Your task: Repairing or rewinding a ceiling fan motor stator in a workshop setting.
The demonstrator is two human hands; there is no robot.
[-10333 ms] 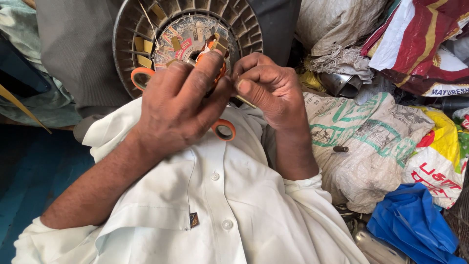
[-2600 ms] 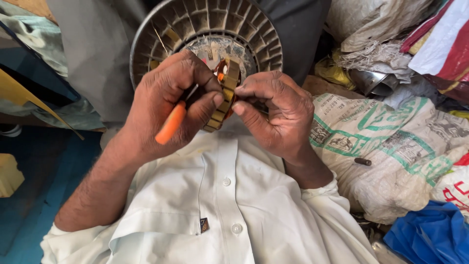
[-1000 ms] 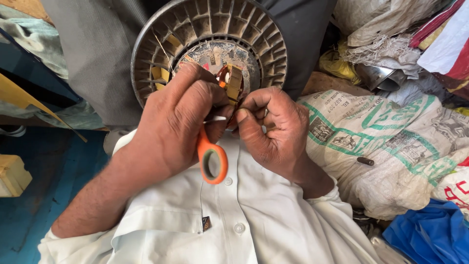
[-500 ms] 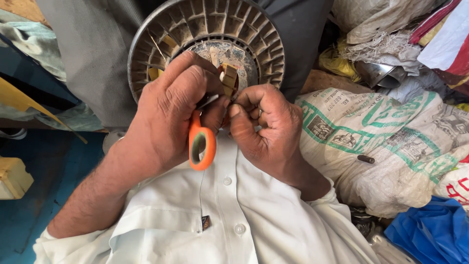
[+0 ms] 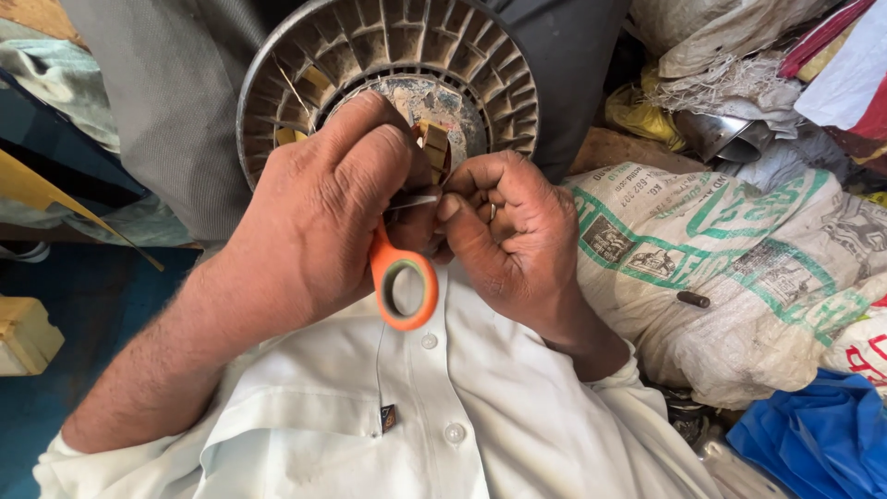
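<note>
We take the round ribbed metal disc (image 5: 388, 55) as our landmark: grey, dusty, with radial slots around its rim and small yellowish insulating slips tucked near its worn, flaking hub. Left of it lie dull grey fabric (image 5: 157, 83) and, lower, a blue floor (image 5: 83, 305) with a pale wooden block (image 5: 26, 334). Just below the disc's hub, our left hand (image 5: 314, 212) curls shut around the scissors (image 5: 403, 277); the glossy orange plastic loop hangs out beneath our fingers, while the thin steel blades poke rightward toward the other hand. Our right hand (image 5: 517, 240), directly beside it and under the disc's right half, has thumb and fingers pressed together in a pinch, though we cannot tell what they grip. Below both hands spreads our smooth white buttoned shirt (image 5: 434, 425). Right of the disc sit coarse woven sacks (image 5: 739, 268) printed in green, crumpled cloths, and a blue plastic sheet (image 5: 813, 434).
</note>
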